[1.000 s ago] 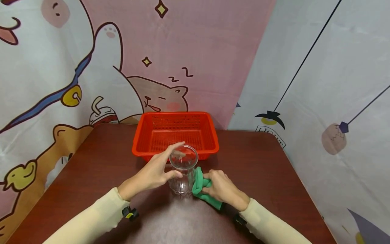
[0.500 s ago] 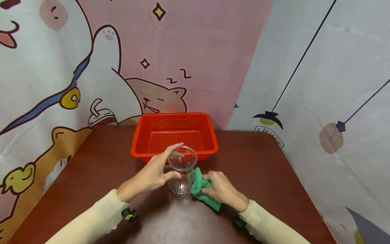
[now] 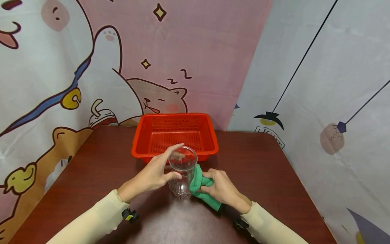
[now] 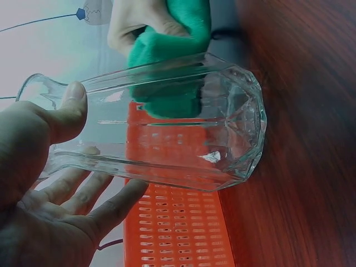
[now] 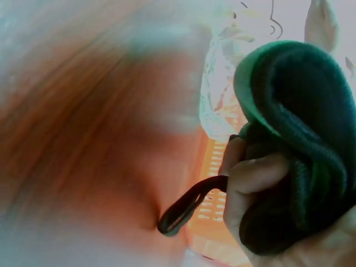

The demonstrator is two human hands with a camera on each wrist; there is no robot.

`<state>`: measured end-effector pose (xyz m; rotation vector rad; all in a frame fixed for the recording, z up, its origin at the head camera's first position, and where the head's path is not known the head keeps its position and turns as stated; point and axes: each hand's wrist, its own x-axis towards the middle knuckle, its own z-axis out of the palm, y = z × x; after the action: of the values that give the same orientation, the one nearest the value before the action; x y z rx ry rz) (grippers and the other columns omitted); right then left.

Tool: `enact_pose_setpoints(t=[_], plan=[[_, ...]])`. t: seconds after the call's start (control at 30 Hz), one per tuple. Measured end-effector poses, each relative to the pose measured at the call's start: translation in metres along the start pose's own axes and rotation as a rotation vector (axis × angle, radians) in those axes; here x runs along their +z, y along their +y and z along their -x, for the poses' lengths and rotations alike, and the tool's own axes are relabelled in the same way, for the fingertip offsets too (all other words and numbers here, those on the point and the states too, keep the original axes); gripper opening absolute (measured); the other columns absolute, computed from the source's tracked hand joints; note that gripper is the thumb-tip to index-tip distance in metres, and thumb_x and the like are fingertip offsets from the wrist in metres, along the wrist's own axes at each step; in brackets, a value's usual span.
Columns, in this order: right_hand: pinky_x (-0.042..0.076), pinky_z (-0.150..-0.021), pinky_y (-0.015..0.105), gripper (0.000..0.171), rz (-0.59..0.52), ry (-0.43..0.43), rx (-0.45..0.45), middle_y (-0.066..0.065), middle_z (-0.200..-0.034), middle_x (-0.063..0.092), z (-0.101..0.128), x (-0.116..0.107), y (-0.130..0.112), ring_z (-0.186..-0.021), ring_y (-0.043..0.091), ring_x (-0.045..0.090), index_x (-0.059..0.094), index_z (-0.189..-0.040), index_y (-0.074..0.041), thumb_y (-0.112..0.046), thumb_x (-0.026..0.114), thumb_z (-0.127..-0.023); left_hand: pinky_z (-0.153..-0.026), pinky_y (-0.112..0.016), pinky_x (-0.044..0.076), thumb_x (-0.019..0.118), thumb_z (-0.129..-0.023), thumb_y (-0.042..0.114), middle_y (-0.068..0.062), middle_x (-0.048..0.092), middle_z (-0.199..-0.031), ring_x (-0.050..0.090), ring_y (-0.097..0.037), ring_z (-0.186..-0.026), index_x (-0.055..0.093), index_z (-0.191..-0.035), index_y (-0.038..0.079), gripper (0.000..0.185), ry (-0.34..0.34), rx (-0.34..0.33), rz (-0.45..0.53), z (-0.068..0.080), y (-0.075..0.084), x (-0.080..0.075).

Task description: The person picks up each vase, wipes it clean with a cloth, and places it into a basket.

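A clear glass vase (image 3: pixel 180 184) with a flared rim and faceted base stands upright on the table in the head view. My left hand (image 3: pixel 153 171) holds it near the neck, thumb on the near side and fingers round the far side; the left wrist view shows the thumb (image 4: pixel 72 111) against the glass. A folded green cloth (image 3: pixel 199 184) is bunched in my right hand (image 3: pixel 223 189), which presses it to the vase's right side. The right wrist view shows the cloth (image 5: pixel 300 111) rolled over, with curled fingers (image 5: pixel 253 178) round it and a dark loop (image 5: pixel 189 206) hanging off.
An orange-red plastic basket (image 3: pixel 138 142) with perforated walls stands behind the vase at the back of the brown table (image 3: pixel 253 169). A cartoon-printed backdrop (image 3: pixel 210 67) rises behind and beside the table.
My right hand has shifted the cloth slightly up and to the left along the vase's side. The left hand and the vase stay almost where they were.
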<state>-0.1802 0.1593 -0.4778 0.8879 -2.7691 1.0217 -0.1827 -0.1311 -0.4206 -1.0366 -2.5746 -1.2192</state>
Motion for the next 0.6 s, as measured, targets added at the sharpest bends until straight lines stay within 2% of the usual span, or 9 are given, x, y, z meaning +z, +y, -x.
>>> enact_pose_setpoints(t=[0.07,0.2,0.43,0.6], plan=[[0.052,-0.063,0.024,0.032,-0.031,0.014,-0.001,-0.017,-0.085,0.061,0.000,-0.001,-0.002,-0.075,0.005,0.059,0.077,-0.108,-0.040,-0.029,0.091,-0.082,-0.104,-0.046,0.051,0.091,-0.080,0.018,0.000,0.063,-0.138,0.061,-0.017,-0.126,0.019,-0.164,0.035,0.111,-0.002,-0.006,0.004,0.000,0.000,0.000],[0.053,-0.064,0.024,0.036,-0.073,0.045,-0.010,-0.017,-0.086,0.061,-0.001,-0.005,-0.007,-0.075,0.005,0.059,0.076,-0.115,-0.039,-0.032,0.090,-0.082,-0.106,-0.046,0.049,0.090,-0.081,0.020,-0.001,0.063,-0.138,0.061,-0.017,-0.126,0.019,-0.164,0.035,0.110,0.001,-0.001,0.011,0.000,0.000,0.000],[0.053,-0.062,0.026,0.043,-0.131,0.116,-0.028,-0.016,-0.088,0.062,-0.001,-0.009,-0.015,-0.075,0.006,0.059,0.075,-0.123,-0.036,-0.037,0.089,-0.083,-0.106,-0.043,0.049,0.089,-0.082,0.024,0.008,0.063,-0.135,0.063,-0.017,-0.124,0.021,-0.163,0.033,0.106,0.006,0.015,-0.001,-0.001,0.000,0.000],[0.053,-0.063,0.026,0.042,-0.172,0.162,-0.052,-0.016,-0.091,0.064,-0.003,-0.011,-0.018,-0.077,0.006,0.061,0.075,-0.122,-0.037,-0.035,0.090,-0.083,-0.107,-0.044,0.048,0.088,-0.082,0.027,0.000,0.064,-0.137,0.061,-0.016,-0.126,0.020,-0.164,0.033,0.106,0.001,0.022,0.003,-0.001,0.001,0.000]])
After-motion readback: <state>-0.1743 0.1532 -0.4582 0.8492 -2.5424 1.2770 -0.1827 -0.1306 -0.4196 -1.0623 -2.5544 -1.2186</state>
